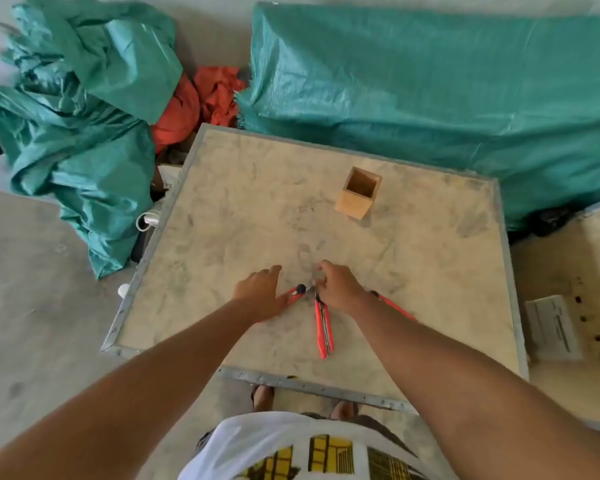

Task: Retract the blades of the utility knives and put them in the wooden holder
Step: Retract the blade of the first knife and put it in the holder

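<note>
Three red utility knives lie on the worn table (243,209), fanned out from one spot. My left hand (260,292) lies flat, fingers stretched, over the left knife (297,293), whose end with a dark knob sticks out past my thumb. With my right hand (336,285) I curl my fingers onto the far end of the middle knife (323,327), which points toward me. The right knife (397,308) is partly hidden under my right forearm. The wooden holder (357,195), a square open box, stands upright at the far right of the table with nothing visible in it.
Green tarpaulin bundles lie beyond the table (430,91) and to its left (77,109), with red cloth (201,102) between them. A second board with a white paper (551,327) lies at the right. My feet (264,396) show under the near table edge.
</note>
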The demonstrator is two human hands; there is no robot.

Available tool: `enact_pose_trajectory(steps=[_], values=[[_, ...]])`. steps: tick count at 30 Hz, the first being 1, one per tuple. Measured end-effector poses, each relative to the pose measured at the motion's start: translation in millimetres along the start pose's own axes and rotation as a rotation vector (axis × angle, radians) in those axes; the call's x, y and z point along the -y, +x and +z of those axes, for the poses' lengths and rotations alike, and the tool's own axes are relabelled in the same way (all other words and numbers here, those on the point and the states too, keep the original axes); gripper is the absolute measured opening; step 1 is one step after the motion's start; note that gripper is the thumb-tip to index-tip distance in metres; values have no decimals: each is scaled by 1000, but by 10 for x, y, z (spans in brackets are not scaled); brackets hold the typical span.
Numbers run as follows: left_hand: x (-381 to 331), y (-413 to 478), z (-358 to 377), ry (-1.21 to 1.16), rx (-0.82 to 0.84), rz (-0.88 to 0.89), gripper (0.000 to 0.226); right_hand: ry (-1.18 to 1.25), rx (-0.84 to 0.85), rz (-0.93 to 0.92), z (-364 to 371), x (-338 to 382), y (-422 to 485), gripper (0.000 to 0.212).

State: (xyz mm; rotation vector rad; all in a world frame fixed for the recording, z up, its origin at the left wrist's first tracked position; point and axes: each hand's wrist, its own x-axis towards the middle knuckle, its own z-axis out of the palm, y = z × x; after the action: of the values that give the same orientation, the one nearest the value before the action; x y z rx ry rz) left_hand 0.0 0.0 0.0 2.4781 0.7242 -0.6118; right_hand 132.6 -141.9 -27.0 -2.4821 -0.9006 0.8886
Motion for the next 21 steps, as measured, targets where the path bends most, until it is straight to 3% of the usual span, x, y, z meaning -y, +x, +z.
enact_pose_trajectory(steps=[5,11,18,21], values=[[216,-68,295,-26,-29,-18,66,184,-44,89,385,132,-124,32],[380,-129,548,14,-56,52,50,221,-98,204,570,307,-86,36],[489,-209,607,-267,-114,72,44,366,-189,341,669,432,-113,34],[502,-286,580,-413,-170,102,46,647,-257,422,641,507,-167,26]])
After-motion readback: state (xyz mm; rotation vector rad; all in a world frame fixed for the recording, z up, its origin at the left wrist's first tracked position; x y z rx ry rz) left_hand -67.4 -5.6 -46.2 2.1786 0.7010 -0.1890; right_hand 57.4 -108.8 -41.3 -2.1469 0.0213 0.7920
